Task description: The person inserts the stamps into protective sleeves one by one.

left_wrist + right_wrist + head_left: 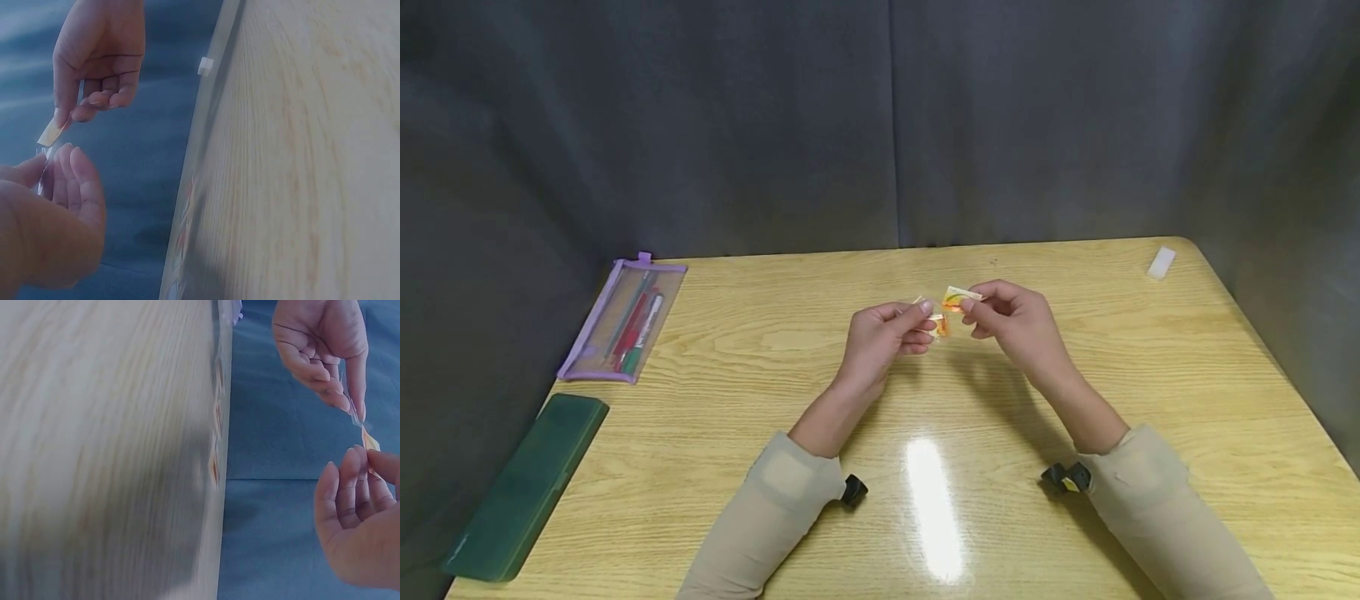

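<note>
In the head view, my left hand pinches a small clear plastic piece between thumb and fingers, with an orange-and-yellow printed part showing beyond the fingertips. My right hand pinches a small card, pale yellow with green and orange print. Both hands are raised over the table, their fingertips close together. From the left wrist, the card overlaps the top of the clear plastic. The right wrist view has the plastic just above the card. Fingers partly hide both pieces.
On the wooden table, a purple-edged mesh pouch with pens inside lies at far left. A dark green case sits nearer on that side. At back right is a white block. Small orange-marked pieces show along the table's edge.
</note>
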`<move>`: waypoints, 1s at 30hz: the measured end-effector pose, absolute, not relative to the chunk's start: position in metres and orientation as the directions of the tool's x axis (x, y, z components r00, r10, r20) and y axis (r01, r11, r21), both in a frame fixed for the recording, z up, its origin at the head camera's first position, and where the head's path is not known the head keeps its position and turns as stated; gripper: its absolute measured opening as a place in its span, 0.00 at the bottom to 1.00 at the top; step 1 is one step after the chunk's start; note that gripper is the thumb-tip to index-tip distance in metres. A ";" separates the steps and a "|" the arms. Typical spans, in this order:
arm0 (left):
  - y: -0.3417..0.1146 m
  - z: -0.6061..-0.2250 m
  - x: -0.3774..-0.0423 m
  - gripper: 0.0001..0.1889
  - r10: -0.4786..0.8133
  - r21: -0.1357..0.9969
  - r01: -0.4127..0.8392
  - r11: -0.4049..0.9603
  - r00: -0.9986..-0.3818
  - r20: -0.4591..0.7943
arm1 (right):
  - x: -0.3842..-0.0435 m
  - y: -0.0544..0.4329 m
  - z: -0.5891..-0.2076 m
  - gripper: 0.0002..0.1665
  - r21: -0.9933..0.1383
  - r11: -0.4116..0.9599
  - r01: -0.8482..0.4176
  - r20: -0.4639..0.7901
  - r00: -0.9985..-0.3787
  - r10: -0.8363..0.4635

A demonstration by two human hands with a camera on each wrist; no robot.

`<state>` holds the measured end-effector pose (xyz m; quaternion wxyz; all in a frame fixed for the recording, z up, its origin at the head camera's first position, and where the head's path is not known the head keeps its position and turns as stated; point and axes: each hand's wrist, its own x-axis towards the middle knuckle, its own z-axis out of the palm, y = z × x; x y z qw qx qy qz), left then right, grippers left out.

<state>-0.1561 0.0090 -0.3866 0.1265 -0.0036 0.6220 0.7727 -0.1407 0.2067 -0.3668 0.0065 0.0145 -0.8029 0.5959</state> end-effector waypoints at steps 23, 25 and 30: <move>0.015 -0.386 -0.155 0.18 0.113 0.971 -0.179 -0.158 -0.980 -0.162 | -0.137 0.203 -0.365 0.15 -0.933 0.335 -0.129 0.158 -0.986 0.059; 0.016 -0.386 -0.155 0.17 0.109 0.971 -0.179 -0.157 -0.981 -0.163 | -0.137 0.202 -0.366 0.15 -0.933 0.337 -0.129 0.156 -0.986 0.056; 0.016 -0.386 -0.155 0.16 0.107 0.974 -0.164 -0.155 -0.983 -0.148 | -0.138 0.202 -0.367 0.15 -0.934 0.339 -0.115 0.141 -0.989 0.051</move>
